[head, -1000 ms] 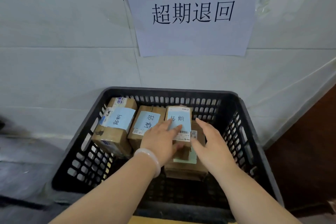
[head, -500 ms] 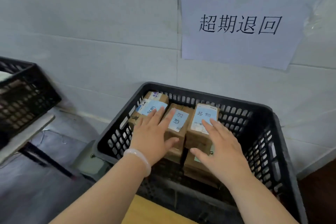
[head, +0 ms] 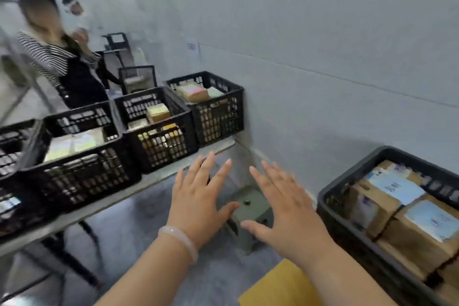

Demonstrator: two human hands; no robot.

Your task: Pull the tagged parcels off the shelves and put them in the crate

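The black plastic crate (head: pixel 330 196) sits at the lower right against the white wall. Inside it lie brown cardboard parcels (head: pixel 377 204) with light blue tags (head: pixel 395 187) on top. My left hand (head: pixel 198 199) and my right hand (head: pixel 285 206) hover in mid-air to the left of the crate, over the floor. Both are flat, fingers spread, holding nothing. A pale bangle sits on my left wrist.
A white bench (head: pixel 149 179) on the left carries several black crates (head: pixel 159 126) filled with parcels. A small green stool (head: pixel 250 216) stands on the grey floor under my hands. A person in a striped top (head: pixel 57 57) stands at the far left. A yellow surface (head: pixel 280 285) lies near my feet.
My view has swung left, away from the crate and the wall sign. Both hands have lifted off the parcels and left the crate, still spread and holding nothing.
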